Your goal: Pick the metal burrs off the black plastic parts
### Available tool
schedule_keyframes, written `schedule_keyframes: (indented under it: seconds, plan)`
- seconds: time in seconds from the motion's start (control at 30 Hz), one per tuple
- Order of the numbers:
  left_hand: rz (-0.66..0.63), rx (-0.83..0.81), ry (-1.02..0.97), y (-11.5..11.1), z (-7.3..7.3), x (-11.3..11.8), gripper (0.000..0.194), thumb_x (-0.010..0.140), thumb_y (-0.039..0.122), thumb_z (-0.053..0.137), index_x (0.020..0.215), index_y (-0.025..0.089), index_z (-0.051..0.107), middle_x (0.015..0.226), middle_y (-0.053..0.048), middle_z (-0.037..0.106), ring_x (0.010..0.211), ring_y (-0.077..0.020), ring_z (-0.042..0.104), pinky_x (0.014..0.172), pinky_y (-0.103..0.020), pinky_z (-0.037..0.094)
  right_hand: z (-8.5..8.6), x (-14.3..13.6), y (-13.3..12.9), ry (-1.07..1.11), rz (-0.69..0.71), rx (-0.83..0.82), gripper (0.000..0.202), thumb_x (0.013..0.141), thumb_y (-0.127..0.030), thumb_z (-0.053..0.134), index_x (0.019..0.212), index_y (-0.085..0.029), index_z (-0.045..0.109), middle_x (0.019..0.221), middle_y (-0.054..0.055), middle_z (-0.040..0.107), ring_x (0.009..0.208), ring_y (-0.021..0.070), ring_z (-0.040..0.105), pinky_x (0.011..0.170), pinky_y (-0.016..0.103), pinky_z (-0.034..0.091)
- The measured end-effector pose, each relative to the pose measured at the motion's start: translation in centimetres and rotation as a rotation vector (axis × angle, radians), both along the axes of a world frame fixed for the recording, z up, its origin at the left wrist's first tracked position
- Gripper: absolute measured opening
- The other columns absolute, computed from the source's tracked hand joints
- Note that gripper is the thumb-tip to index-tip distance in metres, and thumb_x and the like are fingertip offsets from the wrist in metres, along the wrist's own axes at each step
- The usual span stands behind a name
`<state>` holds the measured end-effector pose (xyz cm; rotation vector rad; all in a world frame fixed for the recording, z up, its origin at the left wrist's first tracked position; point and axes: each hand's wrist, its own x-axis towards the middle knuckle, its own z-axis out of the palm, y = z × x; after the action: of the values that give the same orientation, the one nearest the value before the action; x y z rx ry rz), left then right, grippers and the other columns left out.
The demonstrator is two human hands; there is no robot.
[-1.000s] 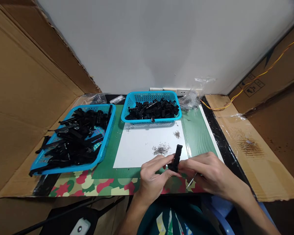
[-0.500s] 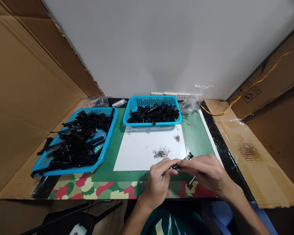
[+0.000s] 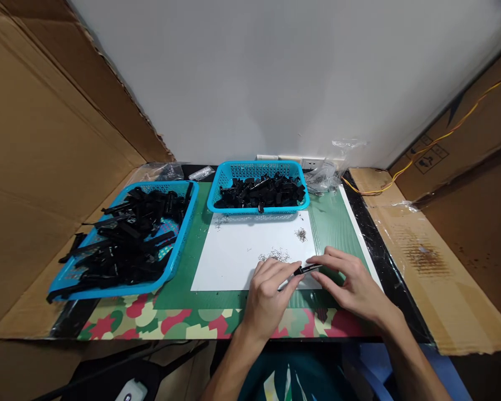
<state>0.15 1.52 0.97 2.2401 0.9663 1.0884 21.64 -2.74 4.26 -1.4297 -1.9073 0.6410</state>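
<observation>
My left hand [image 3: 269, 292] pinches the left end of a small, narrow black plastic part [image 3: 309, 269] between thumb and fingers. On the other end, the thumb and fingertips of my right hand [image 3: 353, 281] close around the same part. It lies nearly level above the near right corner of a white sheet [image 3: 229, 262]. Just beyond my left hand is a pile of tiny wire pieces [image 3: 278, 254], partly covered by the fingers. A smaller heap of similar pieces [image 3: 301, 234] sits farther back on the sheet.
A blue basket [image 3: 176, 262] of long black parts stands at left. Another blue basket [image 3: 256, 211], holding smaller black pieces, is at the back. Clear plastic bags [image 3: 323, 181] lie beside it. Cardboard walls [image 3: 67, 111] flank the table, with a yellow cable [image 3: 409, 164] at right.
Both hands have moved slightly away from the body, and the black part has turned more level. The thin metal rod that showed under my right hand is no longer visible.
</observation>
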Motion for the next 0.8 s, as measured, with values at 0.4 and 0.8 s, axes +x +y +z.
schedule_keyframes:
  seconds: [0.4, 0.8]
  plan:
    - [0.059, 0.019, 0.180, 0.0, -0.7, 0.6, 0.016, 0.091, 0.015, 0.077, 0.106, 0.020, 0.076, 0.099, -0.003, 0.079, 0.089, -0.0229, 0.066, 0.077, -0.039, 0.046, -1.1, -1.7, 2.0, 0.232, -0.169, 0.012, 0.017, 0.105, -0.026, 0.060, 0.102, -0.022, 0.076, 0.101, 0.006, 0.074, 0.093, 0.0205, 0.071, 0.082, 0.030, 0.053]
    - [0.033, 0.075, 0.202, -0.1, -0.6, 0.6, 0.012, 0.092, 0.010, 0.075, 0.101, 0.017, 0.075, 0.088, -0.003, 0.076, 0.083, -0.0223, 0.061, 0.074, -0.037, 0.044, -1.2, -2.8, 2.1, 0.266, -0.198, -0.110, 0.016, 0.101, -0.032, 0.066, 0.091, -0.021, 0.072, 0.083, 0.002, 0.077, 0.074, 0.0185, 0.072, 0.071, 0.027, 0.051]
